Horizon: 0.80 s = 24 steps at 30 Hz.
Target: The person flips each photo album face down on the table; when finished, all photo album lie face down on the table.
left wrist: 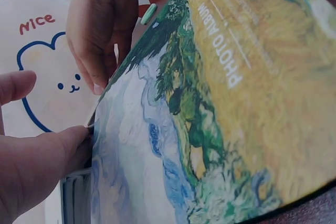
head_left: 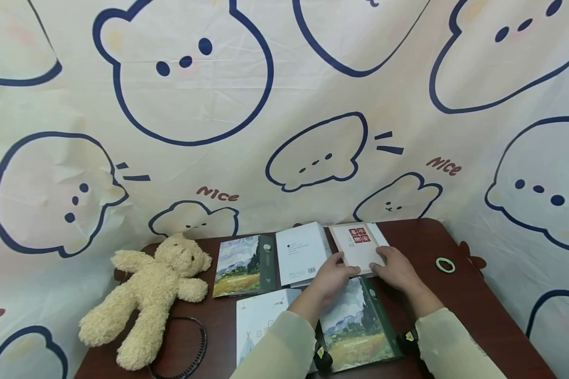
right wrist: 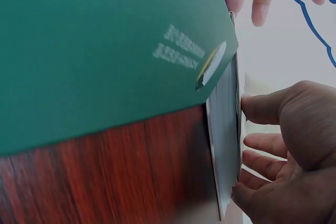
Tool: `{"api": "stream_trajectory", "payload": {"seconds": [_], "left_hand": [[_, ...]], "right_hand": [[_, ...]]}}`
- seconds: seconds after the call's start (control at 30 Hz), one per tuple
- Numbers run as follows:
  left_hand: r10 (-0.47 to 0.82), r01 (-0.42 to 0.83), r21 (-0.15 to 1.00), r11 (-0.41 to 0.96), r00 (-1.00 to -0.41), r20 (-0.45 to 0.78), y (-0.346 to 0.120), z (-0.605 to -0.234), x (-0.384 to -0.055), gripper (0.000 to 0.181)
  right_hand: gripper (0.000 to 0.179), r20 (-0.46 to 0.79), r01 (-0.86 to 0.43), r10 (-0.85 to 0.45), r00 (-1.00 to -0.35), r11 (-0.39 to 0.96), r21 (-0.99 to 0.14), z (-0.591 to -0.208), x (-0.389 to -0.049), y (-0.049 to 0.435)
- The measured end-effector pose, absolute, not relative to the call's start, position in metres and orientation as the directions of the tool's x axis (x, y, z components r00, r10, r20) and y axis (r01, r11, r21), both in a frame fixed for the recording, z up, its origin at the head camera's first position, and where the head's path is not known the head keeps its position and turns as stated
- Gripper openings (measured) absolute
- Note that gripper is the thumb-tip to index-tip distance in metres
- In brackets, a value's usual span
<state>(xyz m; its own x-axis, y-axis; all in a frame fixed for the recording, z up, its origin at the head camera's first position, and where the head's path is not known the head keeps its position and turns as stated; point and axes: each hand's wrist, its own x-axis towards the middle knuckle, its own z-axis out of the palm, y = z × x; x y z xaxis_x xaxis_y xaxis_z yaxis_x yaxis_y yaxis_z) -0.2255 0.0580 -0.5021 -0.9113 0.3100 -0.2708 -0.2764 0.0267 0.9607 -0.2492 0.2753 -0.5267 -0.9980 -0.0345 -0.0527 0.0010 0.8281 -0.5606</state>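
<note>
A white book (head_left: 354, 242) with red square lettering on its cover lies near the table's far edge. My left hand (head_left: 333, 273) holds its near left corner, thumb along the near edge. At the near right corner, my right hand (head_left: 398, 267) grips the same book, its thumb on the cover; the right wrist view shows the page block (right wrist: 226, 129) side-on under these fingers. Close below both hands lies a photo album (head_left: 357, 323) with a painted landscape and green spine. Another white book (head_left: 303, 250) with a barcode stands beside my left hand.
A second landscape album (head_left: 239, 266) and a white booklet (head_left: 261, 316) lie to the left. Farther left are a plush bear (head_left: 158, 295) and a black headband (head_left: 201, 347). A pale green ring (head_left: 444, 265) rests on the brown table (head_left: 479, 310) at right. A printed cloth wall hangs behind.
</note>
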Motion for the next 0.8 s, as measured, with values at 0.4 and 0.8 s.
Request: {"api": "stream_trajectory", "payload": {"seconds": [0.4,0.8], "left_hand": [[0.329,-0.298,0.954,-0.038,-0.905,-0.270,0.050,-0.496,-0.222,0.083],[0.348,-0.281,0.953,-0.111,-0.910,-0.227,0.047,-0.486,-0.217,0.081]], "right_hand": [[0.064,-0.083,0.011,-0.045,-0.996,0.816,-0.578,-0.526,-0.248,0.271],[0.063,-0.098,-0.006,-0.087,-0.991,0.776,-0.631,-0.516,-0.243,0.270]]}}
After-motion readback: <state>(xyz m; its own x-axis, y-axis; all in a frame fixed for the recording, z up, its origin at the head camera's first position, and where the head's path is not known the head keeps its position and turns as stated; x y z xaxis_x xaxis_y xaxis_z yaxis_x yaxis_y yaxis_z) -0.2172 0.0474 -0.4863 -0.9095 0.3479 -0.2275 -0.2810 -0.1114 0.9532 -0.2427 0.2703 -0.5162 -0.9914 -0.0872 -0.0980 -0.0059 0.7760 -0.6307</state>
